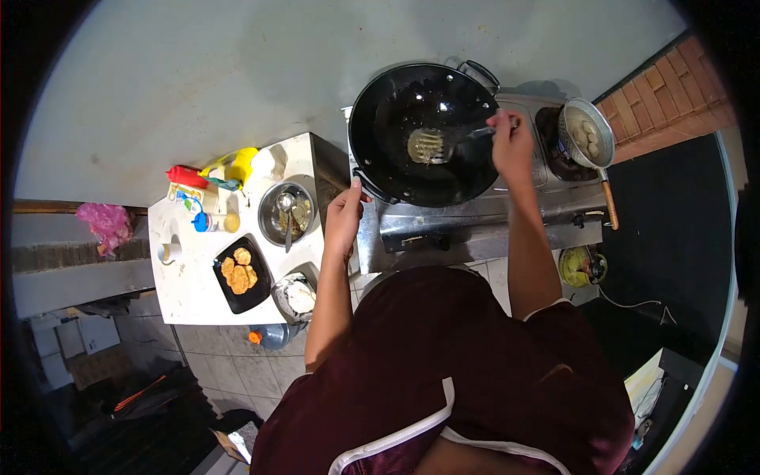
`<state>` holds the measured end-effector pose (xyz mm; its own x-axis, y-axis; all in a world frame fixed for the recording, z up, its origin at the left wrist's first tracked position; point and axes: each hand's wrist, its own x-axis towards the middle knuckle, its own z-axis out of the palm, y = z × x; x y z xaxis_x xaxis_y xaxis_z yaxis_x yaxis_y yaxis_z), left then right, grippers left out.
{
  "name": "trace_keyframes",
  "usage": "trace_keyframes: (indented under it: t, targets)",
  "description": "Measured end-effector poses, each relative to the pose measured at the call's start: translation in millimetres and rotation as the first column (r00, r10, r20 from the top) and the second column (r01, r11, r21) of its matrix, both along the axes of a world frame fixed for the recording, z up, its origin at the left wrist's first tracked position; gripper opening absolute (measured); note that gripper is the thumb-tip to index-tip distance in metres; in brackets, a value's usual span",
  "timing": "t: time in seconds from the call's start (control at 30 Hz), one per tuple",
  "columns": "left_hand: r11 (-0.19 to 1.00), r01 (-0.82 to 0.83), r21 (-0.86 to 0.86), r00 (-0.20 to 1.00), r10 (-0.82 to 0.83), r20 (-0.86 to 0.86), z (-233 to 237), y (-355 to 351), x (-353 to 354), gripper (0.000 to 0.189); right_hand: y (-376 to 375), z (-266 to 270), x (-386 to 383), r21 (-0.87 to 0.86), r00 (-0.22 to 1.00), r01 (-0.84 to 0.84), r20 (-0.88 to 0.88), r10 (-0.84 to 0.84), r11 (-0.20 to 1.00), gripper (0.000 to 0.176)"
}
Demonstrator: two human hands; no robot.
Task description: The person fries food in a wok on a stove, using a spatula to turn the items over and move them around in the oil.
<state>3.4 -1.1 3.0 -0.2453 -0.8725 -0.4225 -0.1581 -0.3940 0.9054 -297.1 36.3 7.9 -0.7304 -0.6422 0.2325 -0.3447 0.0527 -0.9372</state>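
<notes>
A large black wok (388, 170) sits on the stove, with oil glistening inside it. My left hand (345, 215) is closed on the wok's near-left loop handle, thumb on top. In my right hand (511, 142) is the handle of a slotted spatula (463, 139), held over the wok from the right. Its slotted head overlaps a pale yellowish patty (416, 147) in the middle of the pan. Left of the wok, a black square plate (224, 273) bears several golden fried patties (240, 273). Behind it stands a steel bowl (265, 226) with a ladle (288, 226) and some mixture inside.
A strainer (571, 119) of pale round pieces rests over the right burner, its wooden handle jutting forward. The white table (186, 297) also carries a red bottle (186, 176), a blue-capped jar (218, 222), a cup (169, 252) and a bowl of white stuff (297, 296). A wall rises behind the stove.
</notes>
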Motion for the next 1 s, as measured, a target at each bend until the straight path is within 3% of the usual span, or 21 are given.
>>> trace_keyframes:
  t: [0.17, 0.23, 0.43, 0.53, 0.73, 0.77, 0.83, 1.0]
  targets:
    - [1.000, -0.003, -0.012, 1.000, 0.003, 0.001, -3.9, -0.9, 0.6, 0.045, -3.9, -2.0, -2.5, -0.033, 0.984, 0.152, -0.093, -0.155, 0.988, 0.028]
    - [1.000, 0.014, 0.012, 1.000, -0.014, 0.007, -4.3, -1.5, 0.0, 0.044, -4.8, -2.1, 6.3, -0.006, 1.000, -0.001, 0.005, 0.001, 1.000, 0.028]
    - [0.999, 0.036, -0.021, 0.999, -0.036, 0.028, -2.9, -0.3, 0.7, 0.045, -1.2, -0.2, 1.5, -0.033, 0.988, 0.144, -0.060, -0.146, 0.989, 0.028]
    - [0.999, 0.018, -0.044, 0.999, -0.016, 0.043, -4.2, 0.7, -0.4, 0.045, -2.3, 1.7, 13.4, -0.011, 0.999, 0.031, 0.009, -0.030, 0.999, 0.028]
    - [0.999, 0.002, -0.038, 1.000, -0.001, 0.030, -2.0, 1.0, 1.7, 0.045, -5.8, 4.9, 4.6, -0.010, 0.983, 0.154, -0.102, -0.154, 0.988, 0.027]
    - [0.999, 0.002, -0.039, 1.000, -0.001, 0.030, -2.9, 0.5, 2.4, 0.045, -6.3, 4.6, 6.8, -0.010, 0.983, 0.154, -0.102, -0.154, 0.988, 0.027]
    - [1.000, 0.001, -0.012, 1.000, -0.001, 0.023, -3.8, -0.9, 2.9, 0.044, -6.7, 3.4, 12.1, 0.006, 0.999, -0.003, -0.048, 0.003, 1.000, 0.026]
    - [1.000, 0.008, -0.003, 1.000, -0.008, 0.021, 1.5, 0.7, 3.2, 0.043, -4.8, 4.8, -0.2, -0.004, 0.997, 0.058, -0.056, -0.058, 0.998, 0.026]
